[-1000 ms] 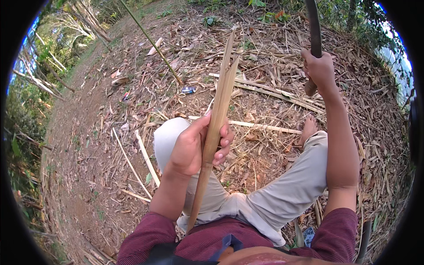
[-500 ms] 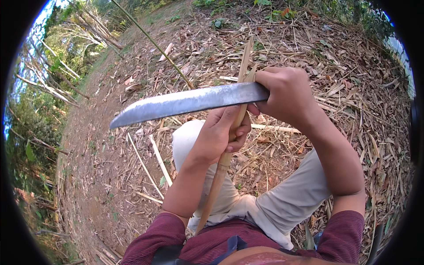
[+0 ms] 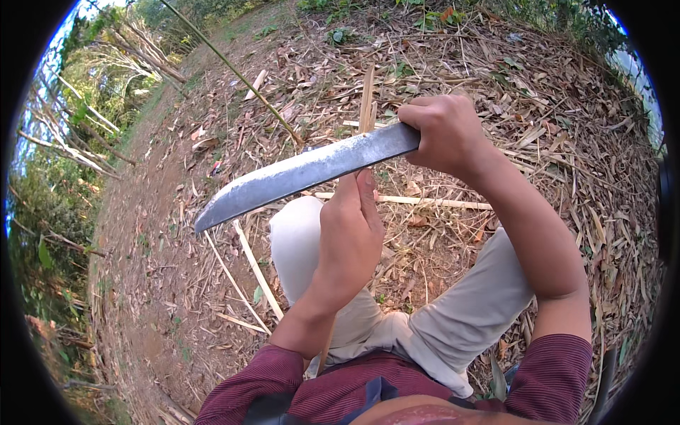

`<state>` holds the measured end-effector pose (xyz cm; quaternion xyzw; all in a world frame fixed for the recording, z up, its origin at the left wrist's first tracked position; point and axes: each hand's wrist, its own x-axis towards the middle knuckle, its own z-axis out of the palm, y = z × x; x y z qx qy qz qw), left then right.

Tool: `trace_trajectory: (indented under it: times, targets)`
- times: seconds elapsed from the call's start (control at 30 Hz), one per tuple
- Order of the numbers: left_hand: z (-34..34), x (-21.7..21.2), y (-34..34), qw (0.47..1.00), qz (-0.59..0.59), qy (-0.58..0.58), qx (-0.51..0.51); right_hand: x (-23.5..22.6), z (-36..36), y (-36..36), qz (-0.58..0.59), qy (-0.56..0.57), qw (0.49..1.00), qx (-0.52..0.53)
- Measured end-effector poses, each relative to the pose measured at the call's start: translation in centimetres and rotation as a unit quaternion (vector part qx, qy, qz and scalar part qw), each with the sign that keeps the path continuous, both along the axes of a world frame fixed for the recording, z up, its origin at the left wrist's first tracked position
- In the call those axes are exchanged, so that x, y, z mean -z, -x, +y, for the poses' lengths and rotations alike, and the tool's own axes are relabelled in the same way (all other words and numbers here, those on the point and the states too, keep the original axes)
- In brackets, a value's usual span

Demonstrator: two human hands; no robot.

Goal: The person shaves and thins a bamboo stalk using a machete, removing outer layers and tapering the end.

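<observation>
Steel of a long curved grey machete blade (image 3: 304, 173), gripped by the right hand (image 3: 443, 134), is laid across a pale split bamboo strip (image 3: 366, 106) clasped in the left hand (image 3: 350, 237), its twelve-o'clock end uncut.

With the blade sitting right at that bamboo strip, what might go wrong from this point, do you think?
1. The left hand grips the bamboo strip just under the big knife, thumb nearly at the blade; a slip could likely cut it.
2. The right hand holds the knife above the bent legs; if the strip splits suddenly, the blade may carry down toward a knee.
3. The ground is loose dry litter, so footing looks unsteady.
</observation>
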<state>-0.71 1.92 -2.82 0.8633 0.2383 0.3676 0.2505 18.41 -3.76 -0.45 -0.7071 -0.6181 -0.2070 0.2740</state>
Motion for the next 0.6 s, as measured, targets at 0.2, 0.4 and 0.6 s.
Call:
trace_trajectory:
  times: [0.2,0.4,0.6]
  targets:
    - [-1.0,0.1,3.3,0.999,0.006,0.004,0.049,-1.0,1.0,-7.3,0.238,0.006,0.951,0.2]
    - [2.7,0.3,3.9,0.861,-0.026,0.467,0.199,1.3,-3.4,-11.2,0.385,-0.102,0.875,0.275]
    - [2.5,-0.6,3.9,0.775,-0.027,0.582,0.244,-0.7,-2.6,-3.6,0.311,-0.085,0.939,0.117]
